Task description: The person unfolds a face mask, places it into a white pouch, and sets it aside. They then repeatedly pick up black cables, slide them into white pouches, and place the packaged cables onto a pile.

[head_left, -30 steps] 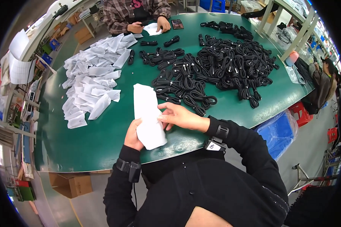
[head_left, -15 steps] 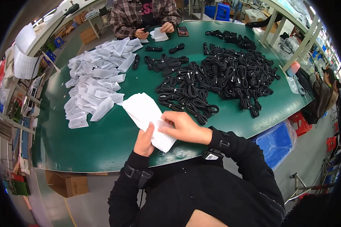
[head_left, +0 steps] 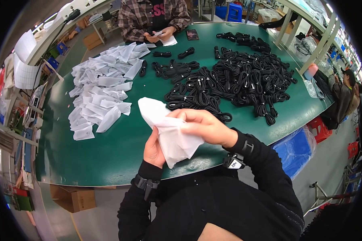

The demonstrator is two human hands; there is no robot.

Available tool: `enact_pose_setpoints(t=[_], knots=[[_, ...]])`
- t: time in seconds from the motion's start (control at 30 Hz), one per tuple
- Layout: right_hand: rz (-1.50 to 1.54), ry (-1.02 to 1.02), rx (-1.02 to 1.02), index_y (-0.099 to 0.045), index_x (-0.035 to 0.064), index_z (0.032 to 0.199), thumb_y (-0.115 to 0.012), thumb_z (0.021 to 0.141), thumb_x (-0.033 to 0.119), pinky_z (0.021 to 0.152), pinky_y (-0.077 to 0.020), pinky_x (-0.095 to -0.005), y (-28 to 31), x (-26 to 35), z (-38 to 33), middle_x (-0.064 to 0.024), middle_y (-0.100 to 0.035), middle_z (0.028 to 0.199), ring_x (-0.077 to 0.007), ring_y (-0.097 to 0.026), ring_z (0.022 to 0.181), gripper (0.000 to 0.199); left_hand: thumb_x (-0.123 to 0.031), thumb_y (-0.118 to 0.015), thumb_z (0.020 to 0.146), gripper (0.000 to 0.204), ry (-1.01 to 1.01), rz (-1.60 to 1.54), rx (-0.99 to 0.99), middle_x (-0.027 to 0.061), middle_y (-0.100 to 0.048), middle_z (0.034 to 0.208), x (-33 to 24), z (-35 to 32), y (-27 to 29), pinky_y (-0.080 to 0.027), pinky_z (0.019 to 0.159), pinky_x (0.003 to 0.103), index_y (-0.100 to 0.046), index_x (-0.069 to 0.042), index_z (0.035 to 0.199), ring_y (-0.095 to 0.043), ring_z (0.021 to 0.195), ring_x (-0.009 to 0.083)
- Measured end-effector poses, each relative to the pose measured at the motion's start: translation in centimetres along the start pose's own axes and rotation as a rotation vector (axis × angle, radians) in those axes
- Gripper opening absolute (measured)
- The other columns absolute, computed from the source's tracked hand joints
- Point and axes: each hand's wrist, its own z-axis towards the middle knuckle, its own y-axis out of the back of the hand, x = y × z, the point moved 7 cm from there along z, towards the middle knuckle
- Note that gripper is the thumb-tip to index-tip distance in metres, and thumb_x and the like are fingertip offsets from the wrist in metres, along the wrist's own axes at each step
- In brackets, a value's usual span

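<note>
A thin white bag is held up over the near edge of the green table, its lower part bulging and creased. My left hand grips its left side, thumb in front. From the right, my right hand pinches the upper part between thumb and fingers. Whether it is a single bag or several layers, I cannot tell. To the left lies a pile of white bags, seemingly filled. Beyond my right hand spreads a large heap of bundled black cables.
Across the green table, a co-worker in a plaid shirt handles a white bag and something dark. A dark flat rectangular item lies nearby. A blue bin stands right, below the table edge; a cardboard box sits beneath at left.
My right hand has moved up and right, pulling the white bag from flat into a wider, bulging shape. The co-worker's hands have drawn together over their bag.
</note>
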Motion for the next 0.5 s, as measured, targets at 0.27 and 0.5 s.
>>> enact_pose_setpoints(t=[0.27,0.5], knots=[[-0.313,-0.128,-0.142,-0.062,-0.003,0.108,-0.065,0.09,0.012,0.083,-0.0507,-0.0291,4.5,-3.2,-1.4,-0.0064,-0.066,0.105,-0.0147,-0.062,0.09,0.024,-0.022,-0.049,0.105,0.045,-0.117,0.446,-0.139,0.0134,-0.052,0.137,-0.7,0.0,-2.0,-0.046,0.103,0.041,-0.037,-0.002,0.143,-0.054,0.123,0.0252],[-0.807,-0.065,-0.298,-0.063,-0.0033,0.107,-0.075,0.08,0.017,0.075,-0.0526,-0.0304,5.9,-3.4,-1.3,-0.0096,-0.068,0.097,-0.0177,-0.065,0.083,0.037,-0.025,-0.044,0.107,0.045,-0.299,0.685,-0.195,0.0124,-0.052,0.134,-1.1,-0.1,-1.6,-0.046,0.101,0.037,-0.034,-0.001,0.144,-0.055,0.12,0.0225]])
